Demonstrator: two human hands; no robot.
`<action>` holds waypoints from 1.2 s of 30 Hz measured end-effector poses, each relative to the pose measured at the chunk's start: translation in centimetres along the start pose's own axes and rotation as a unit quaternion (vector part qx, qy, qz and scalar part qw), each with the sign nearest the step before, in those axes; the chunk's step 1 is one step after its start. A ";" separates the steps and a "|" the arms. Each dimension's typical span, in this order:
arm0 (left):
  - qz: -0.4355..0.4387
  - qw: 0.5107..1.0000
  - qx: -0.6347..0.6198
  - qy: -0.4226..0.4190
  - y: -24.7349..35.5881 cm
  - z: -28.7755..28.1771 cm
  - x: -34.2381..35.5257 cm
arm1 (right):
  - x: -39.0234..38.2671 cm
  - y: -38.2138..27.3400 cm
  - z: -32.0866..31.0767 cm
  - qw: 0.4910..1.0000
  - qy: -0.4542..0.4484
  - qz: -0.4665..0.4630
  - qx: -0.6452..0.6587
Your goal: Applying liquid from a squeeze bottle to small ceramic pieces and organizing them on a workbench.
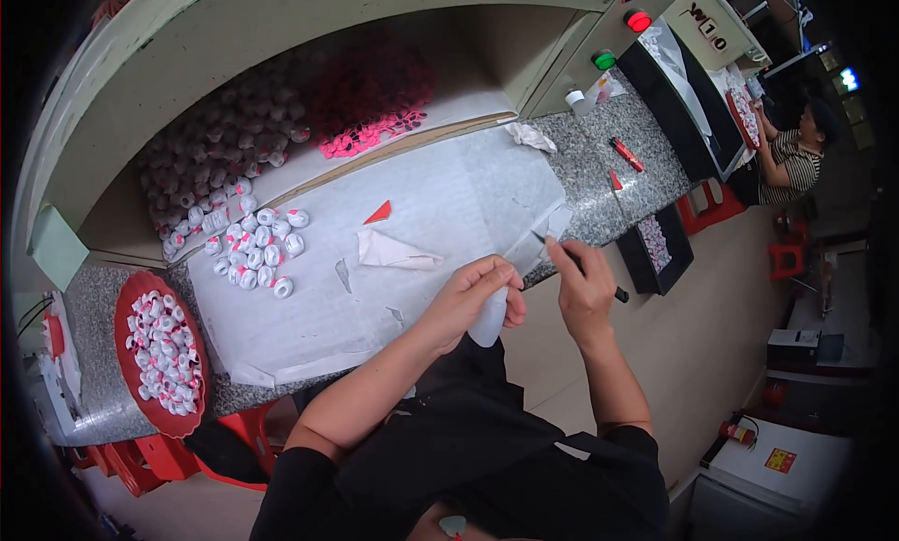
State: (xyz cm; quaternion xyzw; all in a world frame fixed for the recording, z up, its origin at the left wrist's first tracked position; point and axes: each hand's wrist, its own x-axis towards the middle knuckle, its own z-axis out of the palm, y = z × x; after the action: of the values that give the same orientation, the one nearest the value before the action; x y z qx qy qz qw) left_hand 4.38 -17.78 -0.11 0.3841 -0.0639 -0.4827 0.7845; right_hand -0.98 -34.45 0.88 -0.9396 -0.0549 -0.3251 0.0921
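Note:
My left hand (475, 296) is closed around a smooth, pale, rounded piece (489, 321), whose lower part hangs out below the fingers. Its kind does not show. In my right hand (586, 296) is a slim knife-like tool (622, 296) with a black handle end, its thin tip pointing up and left past the fingers. The two hands are apart, over the front edge of a white paper sheet (318, 326). Beyond them on the sheet lie a folded white cloth (398, 251) and a red triangular scrap (377, 212). Several small white balls with pink marks (272, 255) sit to the left.
A red scalloped tray (199, 391) of similar balls stands at left. Bright pink pieces (375, 133) and more balls fill the cabinet (309, 16). A red marker-like stick (627, 154) lies on the speckled counter (585, 190). Another person (796, 162) works far right, beyond a black bin (670, 101).

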 end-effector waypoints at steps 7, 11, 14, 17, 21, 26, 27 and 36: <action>-0.003 1.000 0.018 -0.017 -0.1 -0.7 -0.2 | 0.0 -0.2 0.1 1.000 -0.003 0.007 0.000; 0.015 0.999 0.048 -0.020 0.1 -0.6 -0.2 | -0.3 -1.6 -0.4 0.997 -0.006 -0.077 0.024; 0.008 0.998 0.067 -0.001 0.0 -0.9 -0.3 | -0.4 -0.4 0.4 1.000 0.008 -0.008 0.006; 0.022 0.999 0.040 -0.012 0.0 -1.0 -0.2 | -0.4 -2.0 -0.1 0.996 -0.011 -0.087 0.030; 0.040 0.999 0.030 -0.019 -0.2 -0.9 0.1 | -0.2 -0.8 0.1 0.999 -0.006 -0.029 0.026; 0.005 1.000 0.012 -0.014 0.3 -0.9 -0.1 | 0.2 -0.3 0.8 1.000 -0.004 -0.014 0.013; 0.008 1.000 0.011 -0.013 0.2 -1.0 -0.1 | 0.2 -0.1 0.9 1.000 0.019 -0.011 0.014; 0.001 1.000 0.018 -0.019 0.3 -1.2 -0.1 | -0.2 -1.7 0.2 0.996 0.012 -0.062 0.057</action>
State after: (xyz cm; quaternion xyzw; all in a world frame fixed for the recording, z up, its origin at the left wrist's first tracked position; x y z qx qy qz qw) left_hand 5.03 -16.99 -0.71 0.3886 -0.0876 -0.4883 0.7765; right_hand -1.30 -32.76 0.77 -0.9237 -0.1303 -0.3376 0.1261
